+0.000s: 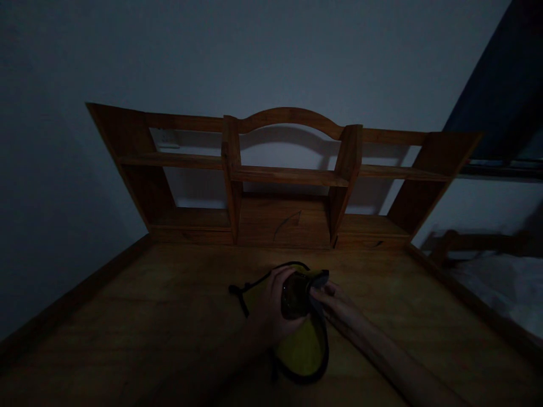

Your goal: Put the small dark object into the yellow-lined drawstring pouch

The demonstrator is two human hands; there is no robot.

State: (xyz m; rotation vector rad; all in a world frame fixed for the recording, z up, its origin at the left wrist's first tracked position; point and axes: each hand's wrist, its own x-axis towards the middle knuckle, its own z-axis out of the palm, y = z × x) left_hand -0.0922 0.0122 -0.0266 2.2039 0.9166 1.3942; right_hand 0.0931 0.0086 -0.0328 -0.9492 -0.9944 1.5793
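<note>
The room is dim. A yellow cloth pouch (303, 347) with black trim and a black cord lies on the wooden desk (127, 322). My left hand (271, 308) is wrapped round a dark rounded object (293, 295) at the pouch's mouth. My right hand (333, 305) pinches the dark edge of the pouch just right of that object. What the dark object is cannot be made out.
A wooden shelf unit (288, 175) with an arched top stands at the back of the desk against a pale wall. A raised rim runs along both desk sides. To the right are a bed with pale bedding (500, 288) and a dark curtain (504, 85).
</note>
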